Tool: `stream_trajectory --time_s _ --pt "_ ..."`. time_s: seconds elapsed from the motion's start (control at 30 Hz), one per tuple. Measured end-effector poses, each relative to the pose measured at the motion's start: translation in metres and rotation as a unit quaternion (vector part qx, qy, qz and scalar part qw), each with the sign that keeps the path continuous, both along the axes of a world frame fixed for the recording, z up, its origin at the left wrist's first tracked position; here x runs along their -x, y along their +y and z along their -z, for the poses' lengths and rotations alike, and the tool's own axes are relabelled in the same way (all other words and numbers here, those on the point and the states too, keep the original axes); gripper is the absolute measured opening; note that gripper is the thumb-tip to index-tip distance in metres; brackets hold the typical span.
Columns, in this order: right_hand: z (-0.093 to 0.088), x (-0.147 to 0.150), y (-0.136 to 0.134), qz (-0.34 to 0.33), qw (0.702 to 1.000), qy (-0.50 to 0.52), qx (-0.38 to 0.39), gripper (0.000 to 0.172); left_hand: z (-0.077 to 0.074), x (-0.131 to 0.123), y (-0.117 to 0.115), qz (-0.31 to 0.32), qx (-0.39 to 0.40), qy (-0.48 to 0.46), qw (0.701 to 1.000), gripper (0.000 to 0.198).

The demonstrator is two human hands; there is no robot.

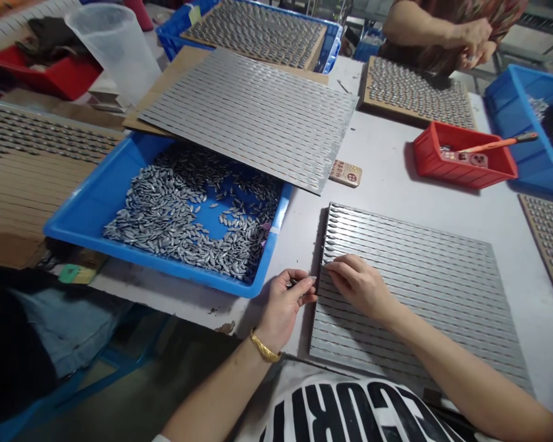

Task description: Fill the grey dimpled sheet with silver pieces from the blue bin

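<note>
My left hand [289, 301], with a gold bracelet [264, 347] at the wrist, is closed around a few small grey spindle-shaped metal pieces beside a grooved grey board [424, 294]. At that board's left edge, my right hand [360, 283] pinches a like piece against a groove; the fingers partly hide it. Several such pieces [332, 228] sit at the left ends of the upper grooves. To the left, a blue tray [156, 261] holds a loose heap of the grey spindle-shaped pieces [166, 212].
A second grooved board [258, 110] lies across the tray's back on cardboard. A red bin [465, 162] with an orange-handled tool stands right. Beyond are a blue crate [529, 123], a filled board [415, 92] and a co-worker's hands [474, 46]. A clear plastic jug [115, 49] stands back left.
</note>
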State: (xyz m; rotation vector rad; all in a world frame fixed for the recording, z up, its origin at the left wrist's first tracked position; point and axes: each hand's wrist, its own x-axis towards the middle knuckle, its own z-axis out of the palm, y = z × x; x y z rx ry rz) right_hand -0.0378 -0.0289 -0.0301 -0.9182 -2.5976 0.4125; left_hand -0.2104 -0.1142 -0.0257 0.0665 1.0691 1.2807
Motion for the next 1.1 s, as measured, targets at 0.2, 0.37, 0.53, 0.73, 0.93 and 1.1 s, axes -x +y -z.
stream_trajectory --time_s 0.2,0.37,0.53,0.73,0.93,1.1 --pt "-0.018 0.006 -0.017 -0.075 0.994 0.068 0.044 0.027 -0.002 -0.005 0.0 0.035 -0.024 0.016 0.999 0.02" --pt "-0.02 0.001 -0.021 -0.055 0.992 0.095 0.061 0.023 -0.007 -0.001 -0.001 0.075 -0.002 -0.011 0.997 0.022" --pt "-0.008 -0.006 -0.015 0.001 0.991 0.107 0.083 0.018 -0.005 0.007 -0.003 -0.089 0.031 -0.063 0.994 0.019" --pt "0.009 -0.006 -0.013 0.002 0.998 0.045 0.046 0.018 -0.005 0.004 -0.009 -0.058 0.022 -0.076 0.995 0.018" --pt "0.011 -0.006 -0.013 -0.006 1.0 -0.008 -0.002 0.02 -0.004 0.005 -0.009 -0.019 0.018 -0.05 0.998 0.024" --pt "0.01 -0.003 -0.014 -0.009 0.999 -0.04 -0.021 0.019 0.0 0.004 -0.01 -0.016 0.02 -0.043 0.999 0.027"
